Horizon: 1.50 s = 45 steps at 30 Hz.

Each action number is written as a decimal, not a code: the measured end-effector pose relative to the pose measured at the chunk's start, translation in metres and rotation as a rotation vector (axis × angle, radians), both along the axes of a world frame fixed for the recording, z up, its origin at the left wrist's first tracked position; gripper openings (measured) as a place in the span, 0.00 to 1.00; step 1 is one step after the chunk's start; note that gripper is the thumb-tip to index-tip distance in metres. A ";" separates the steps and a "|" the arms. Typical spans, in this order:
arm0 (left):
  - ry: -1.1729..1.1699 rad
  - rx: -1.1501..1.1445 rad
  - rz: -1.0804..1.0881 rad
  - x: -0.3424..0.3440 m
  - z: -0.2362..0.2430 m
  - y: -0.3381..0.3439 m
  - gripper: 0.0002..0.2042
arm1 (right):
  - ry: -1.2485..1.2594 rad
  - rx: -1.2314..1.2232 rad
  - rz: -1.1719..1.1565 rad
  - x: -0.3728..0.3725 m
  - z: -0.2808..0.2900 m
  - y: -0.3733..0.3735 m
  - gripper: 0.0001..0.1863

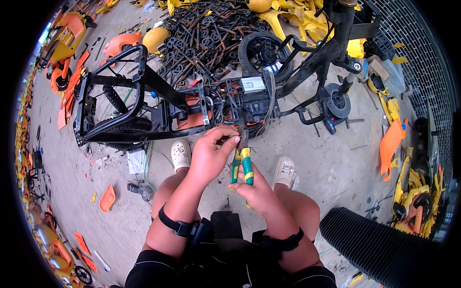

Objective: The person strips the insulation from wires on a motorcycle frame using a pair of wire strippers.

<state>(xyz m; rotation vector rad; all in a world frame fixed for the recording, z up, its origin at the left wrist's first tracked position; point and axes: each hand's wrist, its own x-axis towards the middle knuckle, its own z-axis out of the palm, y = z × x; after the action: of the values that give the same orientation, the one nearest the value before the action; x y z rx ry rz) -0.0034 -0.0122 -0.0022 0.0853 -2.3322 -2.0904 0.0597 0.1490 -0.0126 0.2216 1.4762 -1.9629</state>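
Observation:
My right hand grips a pair of pliers by its green and yellow handles, jaws pointing away from me. Beside those jaws, the fingers of my left hand are pinched together. Whatever they hold is too small or hidden to name. Both hands are at the near side of a stripped black scooter frame. Just beyond the jaws, bundled cables and a silver box sit in the middle of the frame.
A heap of rusty metal parts lies behind the frame, near a loose wheel. Orange and yellow panels are scattered at both sides. A cordless drill rests on the floor at left. A black ribbed object stands at lower right.

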 end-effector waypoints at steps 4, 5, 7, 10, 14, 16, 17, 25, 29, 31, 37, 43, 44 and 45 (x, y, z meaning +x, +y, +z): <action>-0.001 -0.015 -0.001 0.000 -0.003 -0.001 0.06 | 0.036 0.037 -0.007 0.001 0.002 -0.002 0.38; 0.006 -0.015 0.001 0.001 -0.004 -0.001 0.06 | 0.052 0.061 0.005 0.002 0.002 -0.001 0.38; -0.007 -0.003 -0.006 0.001 -0.004 -0.002 0.06 | 0.085 0.109 0.028 0.002 0.000 0.001 0.37; -0.001 0.031 0.004 0.001 -0.005 -0.001 0.06 | 0.132 0.135 0.000 0.002 0.001 -0.001 0.36; 0.051 0.038 0.014 0.001 0.006 0.001 0.06 | 0.242 0.175 -0.029 0.001 0.002 0.000 0.34; 0.080 0.052 0.017 0.002 0.006 -0.001 0.06 | 0.250 0.145 -0.049 -0.001 0.010 -0.002 0.32; 0.094 0.063 0.015 0.003 0.006 -0.001 0.06 | 0.220 0.079 -0.068 0.001 0.008 -0.002 0.32; 0.107 0.053 0.029 0.004 0.007 0.001 0.05 | 0.133 -0.059 -0.059 0.002 0.000 -0.003 0.23; 0.128 0.095 0.028 0.004 0.006 0.000 0.05 | 0.097 -0.085 -0.067 0.000 0.014 -0.004 0.21; 0.131 0.103 0.025 0.004 0.010 0.001 0.05 | 0.093 -0.125 -0.074 0.000 0.017 -0.002 0.21; 0.145 0.095 0.017 0.003 0.010 0.001 0.05 | 0.061 -0.090 -0.121 0.001 0.022 -0.007 0.17; 0.212 -0.092 0.060 0.002 0.014 0.008 0.04 | 0.110 -0.025 -0.210 0.002 0.020 -0.012 0.19; 0.232 -0.124 0.058 0.001 0.014 0.011 0.04 | 0.141 0.015 -0.219 0.003 0.017 -0.013 0.20; 0.226 -0.114 0.084 0.001 0.015 0.013 0.04 | 0.172 0.055 -0.229 0.004 0.012 -0.014 0.21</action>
<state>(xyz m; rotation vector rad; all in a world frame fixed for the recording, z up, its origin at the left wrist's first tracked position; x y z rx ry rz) -0.0024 0.0008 0.0125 -0.0503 -2.2649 -1.8191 0.0634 0.1354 -0.0004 0.2607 1.6802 -2.1694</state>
